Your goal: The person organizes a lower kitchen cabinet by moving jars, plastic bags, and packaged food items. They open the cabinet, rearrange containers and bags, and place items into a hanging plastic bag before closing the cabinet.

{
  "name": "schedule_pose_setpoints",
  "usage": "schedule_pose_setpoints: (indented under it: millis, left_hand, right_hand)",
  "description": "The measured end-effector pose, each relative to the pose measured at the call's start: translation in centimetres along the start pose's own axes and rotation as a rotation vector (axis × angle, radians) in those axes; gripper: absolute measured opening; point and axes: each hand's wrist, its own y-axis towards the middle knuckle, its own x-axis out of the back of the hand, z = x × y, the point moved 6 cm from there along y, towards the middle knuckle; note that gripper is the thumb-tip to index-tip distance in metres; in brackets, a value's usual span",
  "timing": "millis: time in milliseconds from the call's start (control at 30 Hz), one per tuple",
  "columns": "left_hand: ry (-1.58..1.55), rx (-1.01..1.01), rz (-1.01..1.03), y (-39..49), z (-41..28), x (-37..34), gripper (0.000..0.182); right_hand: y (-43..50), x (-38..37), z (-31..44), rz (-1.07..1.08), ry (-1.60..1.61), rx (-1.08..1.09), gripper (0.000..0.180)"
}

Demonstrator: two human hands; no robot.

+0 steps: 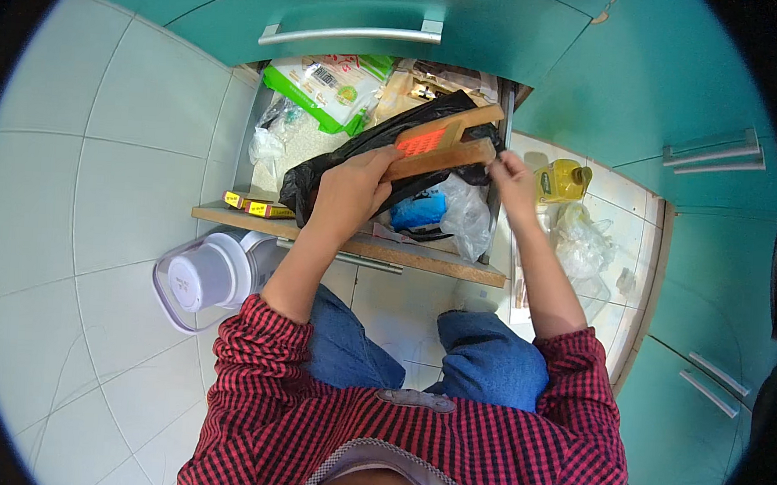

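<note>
A wooden-framed grater (pixel 442 160) with an orange grating panel (pixel 427 141) lies tilted over an open drawer. Beneath and around it is a crumpled black plastic bag (pixel 367 146). My left hand (pixel 358 185) grips the lower left end of the grater, with the bag gathered under it. At the grater's right end, my right hand (pixel 512 180) pinches the edge of the black bag; its fingertips are slightly blurred. The pulled-out drawer (pixel 427 261) holds a white and green food package (pixel 331 85), a bag of white grains (pixel 308 139) and a blue package (pixel 420 208).
Small yellow boxes (pixel 268 209) sit at the drawer's front left corner. A lilac plastic container (pixel 195 278) stands on the floor at left. To the right are a bottle of yellow oil (pixel 558 181) and clear plastic bags (pixel 582 249). Green cabinets (pixel 634 91) border the space.
</note>
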Motion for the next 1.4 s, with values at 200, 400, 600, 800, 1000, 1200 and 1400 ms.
schedule_pose_setpoints:
  millis: [200, 400, 600, 800, 1000, 1200, 1400]
  left_hand:
    - [0.1, -0.117, 0.13, 0.3, -0.9, -1.7, 0.039]
    - [0.094, -0.17, 0.124, 0.6, -2.4, -1.5, 0.039]
    - [0.334, 0.042, 0.137, 2.2, -0.7, -5.7, 0.033]
    - [0.492, 0.29, 0.065, 4.4, -0.8, -9.6, 0.04]
    - [0.515, 0.213, 0.161, 2.2, 0.7, -14.1, 0.066]
    - [0.066, 0.096, 0.357, 1.1, -2.2, -4.8, 0.047]
    - [0.441, 0.071, 0.042, -5.1, -0.4, 5.3, 0.073]
  right_hand:
    - [0.0, 2.9, 4.2, 0.03, 0.869, -0.111, 0.019]
    - [0.8, 4.1, 4.9, -0.052, 0.853, -0.192, 0.018]
    - [0.2, 4.1, 7.3, -0.168, 0.6, -0.053, 0.017]
    - [-2.9, 2.5, 10.4, -0.093, 0.345, 0.057, 0.021]
    - [-3.4, 3.1, 12.3, -0.027, 0.295, 0.134, 0.024]
    - [-2.9, 6.2, 10.7, 0.012, 0.175, 0.137, 0.037]
    - [-4.4, 4.8, 14.6, 0.201, -0.153, 0.266, 0.059]
